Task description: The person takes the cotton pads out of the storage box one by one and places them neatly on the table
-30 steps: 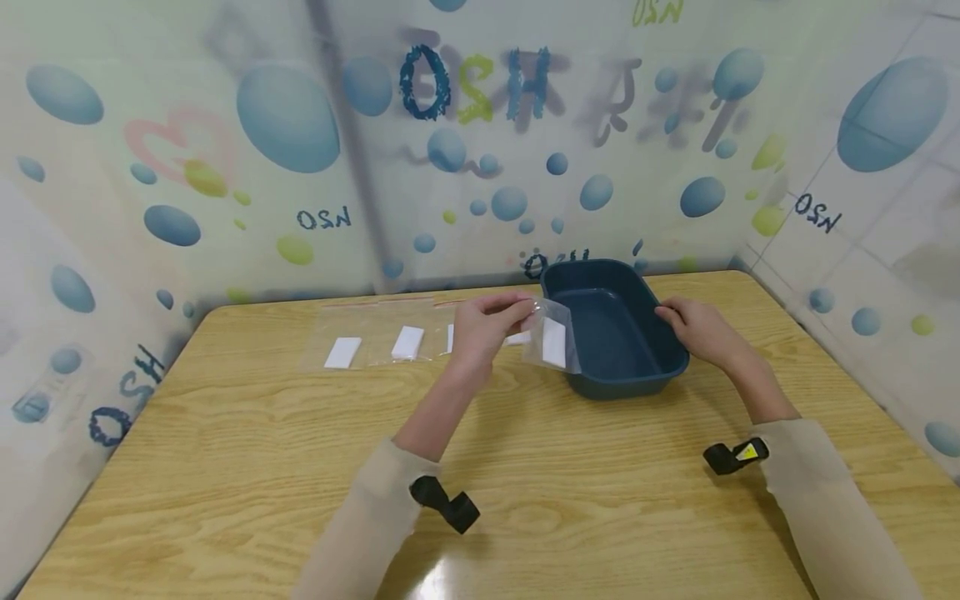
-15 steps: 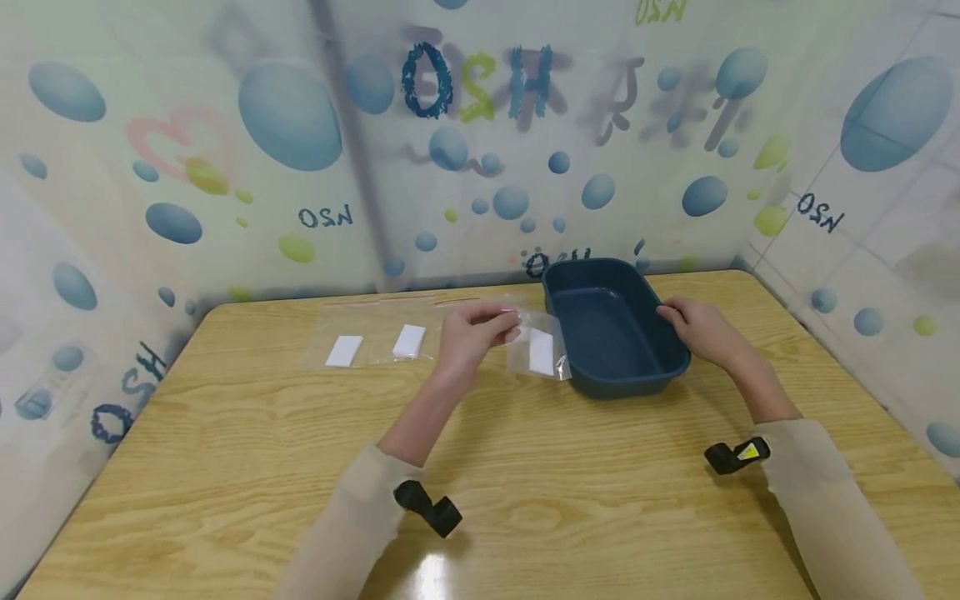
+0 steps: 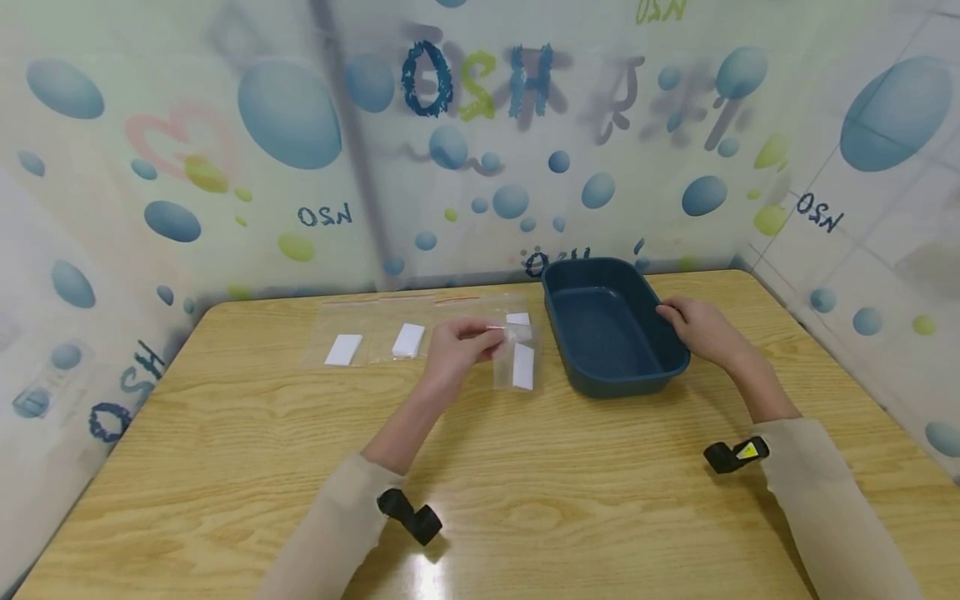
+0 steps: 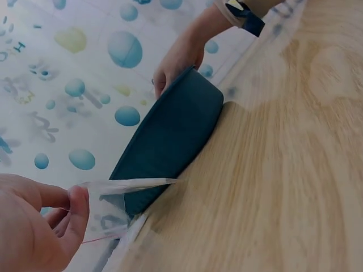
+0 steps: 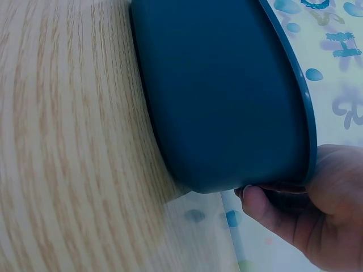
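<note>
My left hand (image 3: 459, 354) pinches the top of a small clear zip bag (image 3: 523, 367) between thumb and fingers. A flat white piece shows inside, and the bag hangs just left of a dark blue plastic bin (image 3: 630, 385). In the left wrist view, the bag (image 4: 142, 183) stretches out from the fingertips in front of the bin (image 4: 170, 136). My right hand (image 3: 701, 329) grips the bin's right rim, thumb on the outer side in the right wrist view, where the bin (image 5: 221, 90) hides some fingers. The bin's visible floor is bare.
More clear bags with white pieces lie in a row at the back: one at far left (image 3: 343, 350), one beside it (image 3: 408, 340), and others partly behind my left hand. A printed curtain wall (image 3: 480, 208) rises behind the wooden table (image 3: 570, 492).
My left hand has moved left and nearer to me, drawing the pinched bag from the bin's left rim to beside it. The right hand and bin stay in place.
</note>
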Available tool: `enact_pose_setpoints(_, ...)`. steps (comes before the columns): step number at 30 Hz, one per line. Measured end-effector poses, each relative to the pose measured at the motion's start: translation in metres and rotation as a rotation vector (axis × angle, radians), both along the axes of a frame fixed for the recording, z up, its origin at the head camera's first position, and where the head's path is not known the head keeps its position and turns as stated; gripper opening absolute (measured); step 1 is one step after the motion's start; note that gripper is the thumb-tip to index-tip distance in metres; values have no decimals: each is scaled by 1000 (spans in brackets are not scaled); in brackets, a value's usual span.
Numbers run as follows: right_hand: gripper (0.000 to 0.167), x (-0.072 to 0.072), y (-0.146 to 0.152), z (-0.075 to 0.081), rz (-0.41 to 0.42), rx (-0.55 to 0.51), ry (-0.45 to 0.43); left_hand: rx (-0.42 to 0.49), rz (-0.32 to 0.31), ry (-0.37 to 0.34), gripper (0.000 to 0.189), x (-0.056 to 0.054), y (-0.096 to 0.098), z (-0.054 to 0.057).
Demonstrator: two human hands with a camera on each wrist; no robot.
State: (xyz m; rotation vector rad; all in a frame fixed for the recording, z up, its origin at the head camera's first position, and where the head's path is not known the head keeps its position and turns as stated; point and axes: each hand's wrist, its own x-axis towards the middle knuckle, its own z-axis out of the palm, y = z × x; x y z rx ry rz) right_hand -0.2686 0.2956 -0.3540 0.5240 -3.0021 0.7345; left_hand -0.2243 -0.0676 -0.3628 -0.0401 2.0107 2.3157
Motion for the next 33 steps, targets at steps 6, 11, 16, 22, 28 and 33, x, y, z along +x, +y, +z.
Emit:
enact_pose_setpoints(6,38,-1,0,0,-3,-7,1,-74,-1,-17,13,2,-6,-6)
enact_pose_setpoints(11,36,0,-1,0,0,-8,4,-164,-15,-24,12,5,-11,-9)
enact_pose_setpoints(16,37,0,-1,0,-1,-11,3,-240,-26,-10,15,9,-16,-9)
enact_pose_setpoints(22,36,0,-1,0,-1,-14,6,-340,-24,-17,16,11,-24,-13)
enact_pose_setpoints(28,34,0,-1,-1,-1,-13,16,-399,-43,-3,11,11,-31,-19)
enact_pose_setpoints(33,34,0,-1,-1,-3,-18,17,-459,-95,27,9,13,-38,-19)
